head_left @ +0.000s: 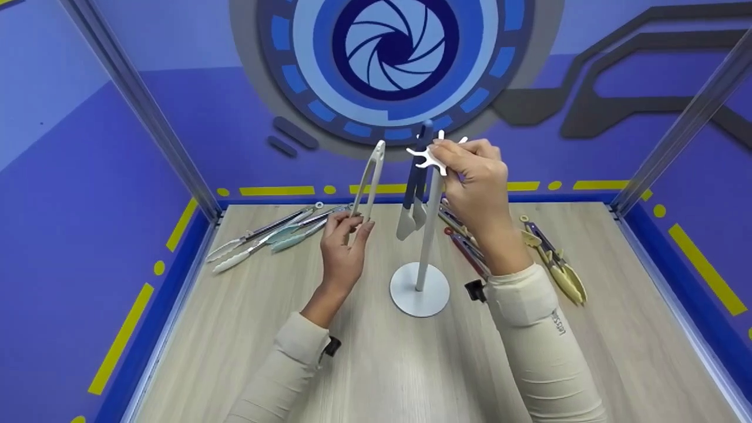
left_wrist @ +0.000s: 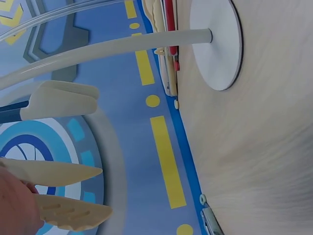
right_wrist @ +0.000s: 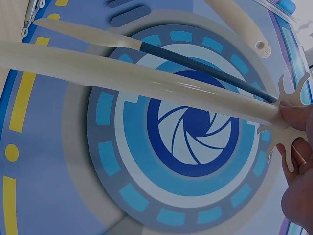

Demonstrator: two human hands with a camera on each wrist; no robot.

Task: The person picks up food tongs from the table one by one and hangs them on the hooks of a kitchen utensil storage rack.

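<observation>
My left hand [head_left: 343,252] holds cream tongs [head_left: 376,170] near their lower end, the hinged end pointing up, left of the stand's pole [head_left: 430,235]. In the left wrist view the two tips of these tongs [left_wrist: 73,213] stand apart. With thumb and fingers, my right hand [head_left: 479,182] grips the white hook crown [head_left: 435,158] at the top of the stand. Dark blue tongs [head_left: 418,170] with pale grey tips hang beside the pole from the crown; their exact hook is hard to make out. The round white base [head_left: 419,299] rests on the table.
Several tongs lie at the back left, including white-tipped ones [head_left: 235,261] and teal-tipped ones [head_left: 296,238]. Behind my right arm lie red-handled tongs [head_left: 467,252], with yellow-tipped ones [head_left: 567,279] to its right. Blue printed walls enclose the wooden table [head_left: 376,376] at the back and sides.
</observation>
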